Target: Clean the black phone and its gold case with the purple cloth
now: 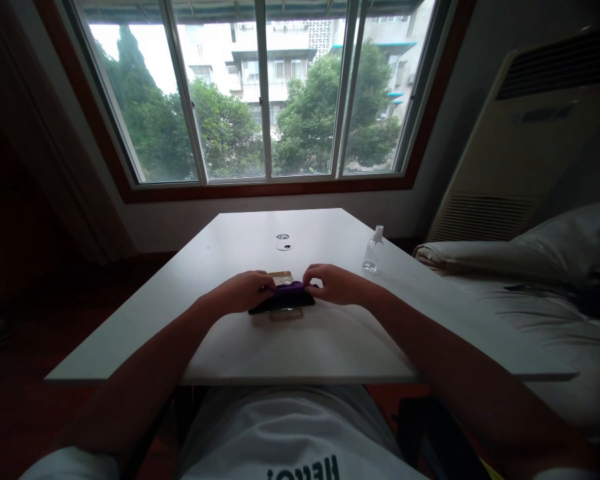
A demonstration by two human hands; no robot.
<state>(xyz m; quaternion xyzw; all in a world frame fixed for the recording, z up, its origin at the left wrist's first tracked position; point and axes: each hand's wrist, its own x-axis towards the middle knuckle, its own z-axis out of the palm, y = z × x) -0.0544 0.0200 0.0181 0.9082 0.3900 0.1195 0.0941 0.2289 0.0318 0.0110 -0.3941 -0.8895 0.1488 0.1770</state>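
Note:
A purple cloth (290, 288) stretches between my two hands, and it appears folded. My left hand (253, 289) pinches its left end, while my right hand (326, 283) pinches the right end with thumb and fingers. Directly under the cloth lies a flat, black, glossy slab (275, 304), possibly a phone, partly covered by the cloth and my left fingers. A clear, yellowish phone case (287, 315) shows beneath the slab, its edges sticking out in front and behind.
A clear bottle (371, 257) with a white cap stands right of my hands on the white table (220, 347). Two round black-and-white marks (283, 243) lie farther back. Beyond the table's right edge is a bed (520, 320); a window is ahead.

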